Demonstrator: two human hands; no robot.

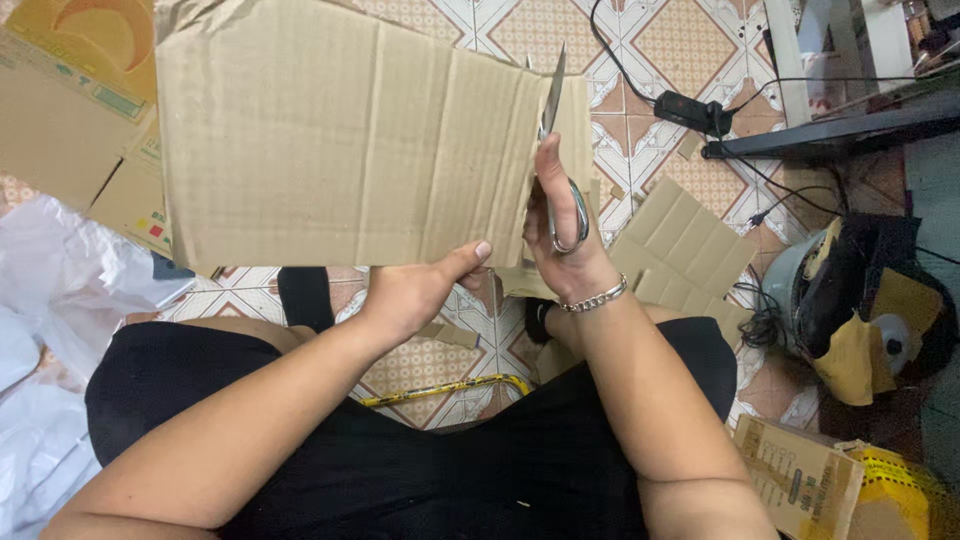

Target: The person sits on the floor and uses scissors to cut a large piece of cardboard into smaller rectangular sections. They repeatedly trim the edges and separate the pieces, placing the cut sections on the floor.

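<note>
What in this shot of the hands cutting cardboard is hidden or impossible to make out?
- Head view: the scissors lower blade, behind the cardboard sheet.
- Left hand fingers, behind the sheet; only the thumb shows.
- Sheet's top edge, cut off by the frame.
- Right hand fingertips, tucked in the scissor handles.

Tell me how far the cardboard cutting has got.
Done: cut cardboard pieces lie on the tiled floor. In hand: the right hand works scissors up the cardboard sheet, which the left hand steadies. Left: most of the sheet is uncut.
</note>
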